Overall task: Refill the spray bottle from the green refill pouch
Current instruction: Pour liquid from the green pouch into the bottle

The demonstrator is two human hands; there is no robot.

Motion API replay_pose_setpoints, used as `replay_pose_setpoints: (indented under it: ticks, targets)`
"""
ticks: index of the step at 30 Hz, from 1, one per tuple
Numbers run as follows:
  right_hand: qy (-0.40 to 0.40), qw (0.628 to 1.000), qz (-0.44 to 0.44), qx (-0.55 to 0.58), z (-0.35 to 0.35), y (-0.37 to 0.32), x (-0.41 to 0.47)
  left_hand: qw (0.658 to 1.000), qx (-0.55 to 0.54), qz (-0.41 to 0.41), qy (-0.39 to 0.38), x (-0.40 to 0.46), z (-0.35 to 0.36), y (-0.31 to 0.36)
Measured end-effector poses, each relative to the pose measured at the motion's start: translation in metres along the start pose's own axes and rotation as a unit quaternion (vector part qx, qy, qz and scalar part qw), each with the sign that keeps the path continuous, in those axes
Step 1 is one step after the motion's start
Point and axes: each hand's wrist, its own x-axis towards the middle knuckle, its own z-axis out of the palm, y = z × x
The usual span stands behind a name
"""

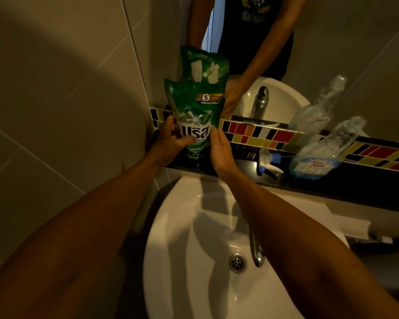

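Observation:
A green refill pouch (195, 111) with white lettering stands upright on the dark ledge (332, 183) behind the sink, against the mirror. My left hand (171, 140) grips its lower left side and my right hand (220, 149) holds its lower right edge. To the right on the ledge stands a clear spray bottle (325, 150) with a blue and white label, its neck uncapped. The white and blue trigger head (268, 161) lies on the ledge between the pouch and the bottle.
A white basin (194, 238) with a chrome tap (256, 249) and drain (237, 262) lies below my arms. A band of coloured tiles (260, 132) runs under the mirror, which reflects the pouch, the bottle and a person. A tiled wall stands at the left.

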Motion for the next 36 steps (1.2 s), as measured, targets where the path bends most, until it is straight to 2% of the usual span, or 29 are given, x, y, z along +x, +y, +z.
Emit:
replay_pose_setpoints:
  ticks: [3, 7, 11, 19, 28, 36]
  targets:
    - [-0.008, 1.0, 0.006, 0.017, -0.002, -0.001, -0.003, 1.0, 0.028, 0.006, 0.008, -0.007, 0.004, -0.009]
    - [-0.019, 1.0, 0.004, 0.025, -0.006, -0.004, -0.013, 0.999, -0.021, 0.02, 0.029, -0.017, 0.009, -0.005]
    - [-0.025, 1.0, -0.005, 0.012, -0.018, -0.015, -0.028, 0.999, -0.045, 0.019, 0.006, -0.03, 0.013, 0.004]
    - [0.001, 0.994, -0.112, -0.002, -0.06, -0.059, -0.074, 0.997, -0.005, 0.069, -0.034, -0.056, 0.037, 0.07]
    - [-0.039, 0.984, -0.173, -0.033, -0.133, -0.102, -0.124, 0.986, 0.037, 0.15, -0.069, -0.083, 0.099, 0.138]
    - [-0.05, 0.987, -0.152, 0.01, -0.193, -0.101, -0.14, 0.99, 0.038, 0.114, -0.077, -0.109, 0.152, 0.167]
